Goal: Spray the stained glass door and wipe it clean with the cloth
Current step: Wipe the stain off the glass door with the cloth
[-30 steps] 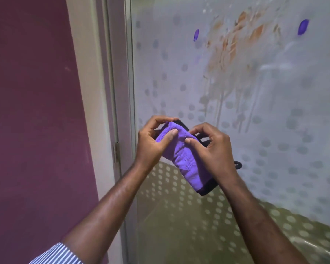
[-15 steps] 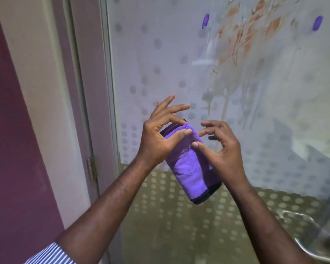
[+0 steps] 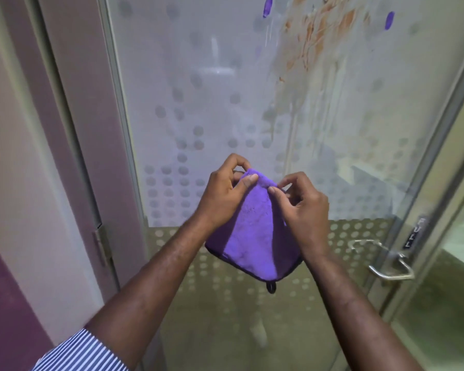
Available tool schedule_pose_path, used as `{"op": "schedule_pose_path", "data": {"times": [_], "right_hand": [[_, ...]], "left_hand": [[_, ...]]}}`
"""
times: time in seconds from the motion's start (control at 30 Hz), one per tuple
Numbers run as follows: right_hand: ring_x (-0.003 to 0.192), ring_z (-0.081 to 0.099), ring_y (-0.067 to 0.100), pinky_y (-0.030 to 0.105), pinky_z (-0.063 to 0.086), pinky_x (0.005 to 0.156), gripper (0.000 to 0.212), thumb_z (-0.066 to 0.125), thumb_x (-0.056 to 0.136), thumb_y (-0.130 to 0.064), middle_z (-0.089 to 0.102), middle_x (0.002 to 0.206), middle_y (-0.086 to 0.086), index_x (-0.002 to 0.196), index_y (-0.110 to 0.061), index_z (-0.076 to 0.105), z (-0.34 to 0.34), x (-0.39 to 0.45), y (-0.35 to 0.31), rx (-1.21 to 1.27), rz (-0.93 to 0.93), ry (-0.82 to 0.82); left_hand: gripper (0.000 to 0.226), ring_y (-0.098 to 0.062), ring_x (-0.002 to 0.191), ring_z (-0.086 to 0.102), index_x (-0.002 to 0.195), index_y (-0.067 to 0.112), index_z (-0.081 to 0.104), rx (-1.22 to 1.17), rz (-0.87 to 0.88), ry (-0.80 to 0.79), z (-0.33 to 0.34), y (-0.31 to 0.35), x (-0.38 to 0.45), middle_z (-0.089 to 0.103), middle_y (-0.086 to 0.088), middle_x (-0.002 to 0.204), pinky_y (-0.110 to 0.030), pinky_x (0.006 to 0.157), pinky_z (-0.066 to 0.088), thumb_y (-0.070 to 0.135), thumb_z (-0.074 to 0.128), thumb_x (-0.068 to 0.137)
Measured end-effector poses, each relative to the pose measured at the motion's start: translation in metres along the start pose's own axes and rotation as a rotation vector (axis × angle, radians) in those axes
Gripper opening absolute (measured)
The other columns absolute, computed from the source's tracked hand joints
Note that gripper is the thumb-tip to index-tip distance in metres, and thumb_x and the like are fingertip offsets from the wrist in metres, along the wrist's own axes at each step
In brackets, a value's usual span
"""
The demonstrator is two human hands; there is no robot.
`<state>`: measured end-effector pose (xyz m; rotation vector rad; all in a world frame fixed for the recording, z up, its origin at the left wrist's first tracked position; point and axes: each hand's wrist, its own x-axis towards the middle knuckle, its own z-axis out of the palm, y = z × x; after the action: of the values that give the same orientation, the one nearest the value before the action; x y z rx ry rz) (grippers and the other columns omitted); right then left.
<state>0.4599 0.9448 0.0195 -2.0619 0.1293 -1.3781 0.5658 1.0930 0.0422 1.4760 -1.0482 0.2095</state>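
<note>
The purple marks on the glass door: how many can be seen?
2. One purple mark is at the top, left of the orange stain; the other purple mark is right of it. More may lie above the picture's edge.

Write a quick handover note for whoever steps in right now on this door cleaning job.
Left hand: pinching the top edge of the purple cloth.
Right hand: pinching the same edge just beside it; cloth hangs below, in front of the glass, not touching it.
Glass door: orange-brown stain at upper right, with runs trailing down below it.
Spray bottle: not in view.
Done: the runs suggest the glass is already sprayed.
Left: press the cloth to the stain, wipe it and the runs away.
</note>
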Motion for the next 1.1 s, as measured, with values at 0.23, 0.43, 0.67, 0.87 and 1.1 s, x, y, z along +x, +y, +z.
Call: {"op": "schedule_pose_path", "data": {"times": [0.23, 0.43, 0.67, 0.87, 1.1], "right_hand": [[0.075, 0.071, 0.02, 0.043, 0.059, 0.071, 0.061, 0.043, 0.098, -0.064, 0.077, 0.093, 0.019, 0.086, -0.012, 0.073, 0.025, -0.085, 0.012, 0.466, 0.852, 0.021], [0.082, 0.067, 0.027, 0.046, 0.049, 0.082, 0.082, 0.031, 0.082, -0.085, 0.073, 0.079, 0.01, 0.088, -0.014, 0.07, 0.019, -0.09, 0.005, 1.301, 1.152, 0.311], [0.096, 0.067, 0.031, 0.049, 0.054, 0.095, 0.058, 0.053, 0.093, -0.065, 0.067, 0.103, 0.013, 0.114, -0.011, 0.064, 0.014, -0.066, 0.014, 1.117, 1.012, 0.649], [0.055, 0.061, 0.025, 0.023, 0.053, 0.065, 0.075, 0.048, 0.089, -0.066, 0.061, 0.054, 0.018, 0.058, 0.001, 0.061, 0.046, -0.046, 0.042, 0.531, 0.635, 0.46], [0.158, 0.003, 0.034, 0.062, -0.008, 0.123, 0.093, 0.032, 0.095, -0.072, 0.003, 0.172, 0.004, 0.162, -0.019, -0.002, 0.099, -0.018, 0.044, -0.164, -0.116, 0.039]], "left_hand": [[0.015, -0.011, 0.052, 0.048, 0.102, 0.016, 0.054, 0.312, 0.139, -0.033, 0.035, 0.005, -0.015, 0.054, 0.014, 0.058, -0.03, 0.058, 0.038, 0.028, 0.062, 0.098], [0.01, -0.024, 0.078, 0.073, 0.106, 0.03, 0.049, 0.268, 0.244, -0.251, 0.052, -0.006, -0.063, 0.077, 0.007, 0.105, -0.043, 0.07, 0.058, 0.036, 0.055, 0.1], [0.013, -0.019, 0.135, 0.058, 0.105, 0.006, 0.055, -0.028, 0.235, -0.289, 0.059, -0.031, -0.103, 0.063, -0.007, 0.141, -0.053, 0.103, 0.051, 0.012, 0.064, 0.098], [0.052, -0.028, 0.154, 0.03, 0.147, 0.009, 0.047, 0.373, 0.297, -0.004, 0.028, -0.06, -0.069, 0.037, -0.011, 0.163, -0.06, 0.124, 0.023, 0.02, 0.055, 0.097], [0.064, -0.044, 0.156, 0.015, 0.154, -0.007, 0.028, 0.775, 0.45, 0.276, -0.019, -0.06, 0.015, 0.02, -0.032, 0.164, -0.062, 0.127, 0.009, 0.015, 0.053, 0.1]]}}
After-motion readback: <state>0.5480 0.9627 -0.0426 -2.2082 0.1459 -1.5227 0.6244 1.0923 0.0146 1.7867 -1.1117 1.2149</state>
